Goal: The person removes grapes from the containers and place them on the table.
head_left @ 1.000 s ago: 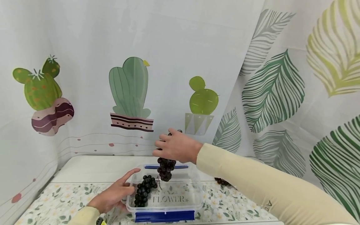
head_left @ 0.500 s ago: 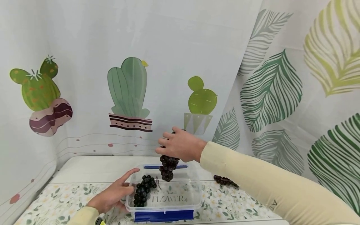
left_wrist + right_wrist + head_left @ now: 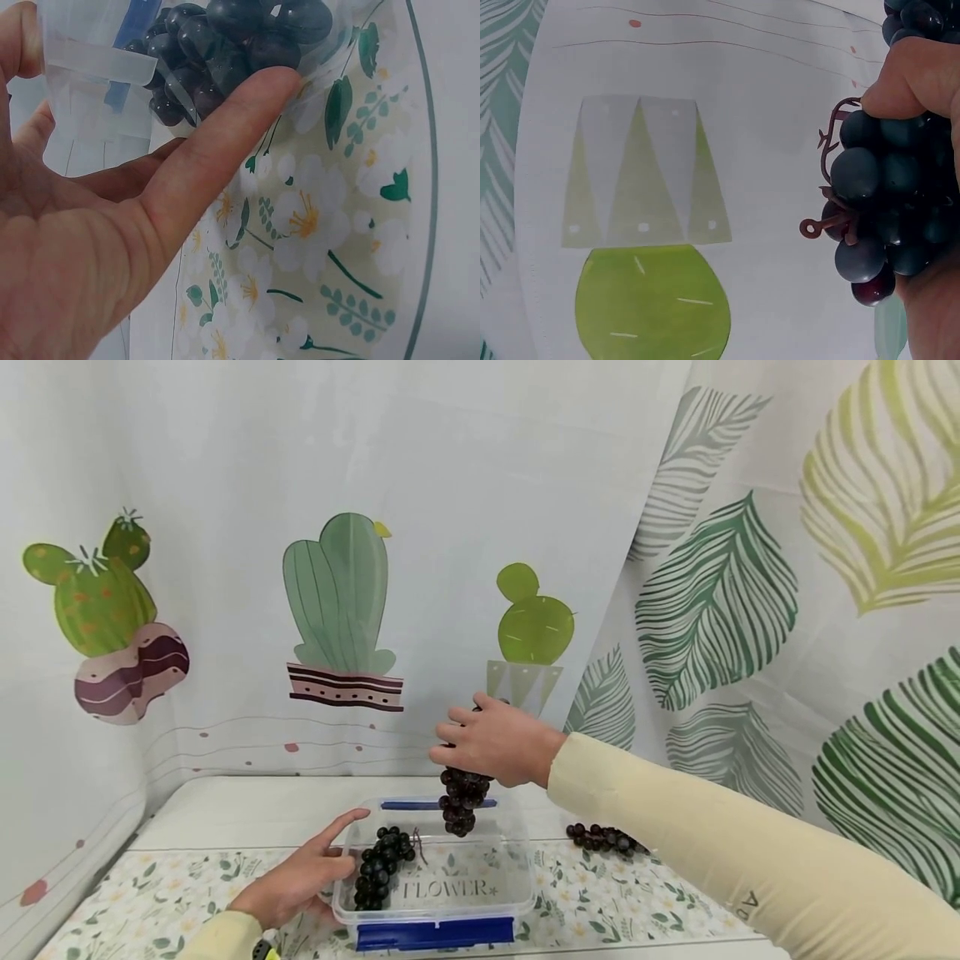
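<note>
My right hand [image 3: 495, 739] grips a bunch of dark grapes [image 3: 461, 806], which hangs above a clear plastic box [image 3: 435, 914] with blue clips. In the right wrist view, thumb and fingers wrap the grape bunch [image 3: 885, 180], its brown stem sticking out at one side. A second bunch of dark grapes [image 3: 381, 868] lies inside the box along its left wall. My left hand [image 3: 296, 877] rests against the box's outer left side, fingers extended. In the left wrist view, the left thumb [image 3: 225, 146] lies straight beside the box wall, near the grapes [image 3: 232, 45] within.
A third dark grape bunch [image 3: 603, 839] lies on the flower-patterned mat [image 3: 577, 902], right of the box and partly behind the right sleeve [image 3: 675, 810]. A white curtain [image 3: 450, 460] printed with cacti and leaves hangs behind the table.
My right hand has shifted a little right and up with its grapes. More of the bunch on the mat shows beyond the sleeve. The left hand stays at the box.
</note>
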Demonstrator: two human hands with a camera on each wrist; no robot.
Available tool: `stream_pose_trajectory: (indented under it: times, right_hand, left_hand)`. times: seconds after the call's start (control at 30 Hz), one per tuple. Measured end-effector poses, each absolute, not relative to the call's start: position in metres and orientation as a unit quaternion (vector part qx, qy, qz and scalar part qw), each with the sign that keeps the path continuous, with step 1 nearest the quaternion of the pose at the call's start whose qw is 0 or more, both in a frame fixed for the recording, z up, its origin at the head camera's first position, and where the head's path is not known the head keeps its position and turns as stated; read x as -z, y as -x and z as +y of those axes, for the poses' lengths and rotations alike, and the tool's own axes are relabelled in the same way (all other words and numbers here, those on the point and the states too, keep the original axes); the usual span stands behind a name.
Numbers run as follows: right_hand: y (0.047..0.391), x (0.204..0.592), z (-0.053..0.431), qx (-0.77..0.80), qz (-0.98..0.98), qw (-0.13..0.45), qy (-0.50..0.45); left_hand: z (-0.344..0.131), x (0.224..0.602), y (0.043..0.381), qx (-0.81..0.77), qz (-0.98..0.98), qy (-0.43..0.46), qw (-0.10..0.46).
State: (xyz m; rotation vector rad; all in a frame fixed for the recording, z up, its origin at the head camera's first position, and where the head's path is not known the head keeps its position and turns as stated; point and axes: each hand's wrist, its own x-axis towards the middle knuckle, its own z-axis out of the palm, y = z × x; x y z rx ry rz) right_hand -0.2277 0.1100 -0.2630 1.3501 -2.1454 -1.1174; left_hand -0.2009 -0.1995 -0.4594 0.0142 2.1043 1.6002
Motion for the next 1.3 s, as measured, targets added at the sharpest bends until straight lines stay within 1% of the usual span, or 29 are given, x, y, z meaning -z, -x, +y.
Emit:
stream_pose_trajectory:
  times: [0.3, 0.57, 0.9, 1.3]
  right_hand:
    - [0.229, 0.26, 0.122, 0.396, -0.759, 0.2, -0.476]
    - [0.23, 0.257, 0.132, 0.402, -0.763, 0.192, -0.468]
    - [0.23, 0.251, 0.147, 0.411, -0.759, 0.195, -0.465]
    - [0.228, 0.254, 0.154, 0.423, -0.756, 0.194, -0.459]
  left_hand:
    - [-0.199, 0.459, 0.201, -0.586, 0.773, -0.005, 0.242]
    - [-0.198, 0.458, 0.201, -0.59, 0.77, -0.012, 0.244]
    - [-0.198, 0.461, 0.203, -0.585, 0.774, -0.008, 0.242]
    - [-0.202, 0.465, 0.202, -0.589, 0.769, -0.015, 0.247]
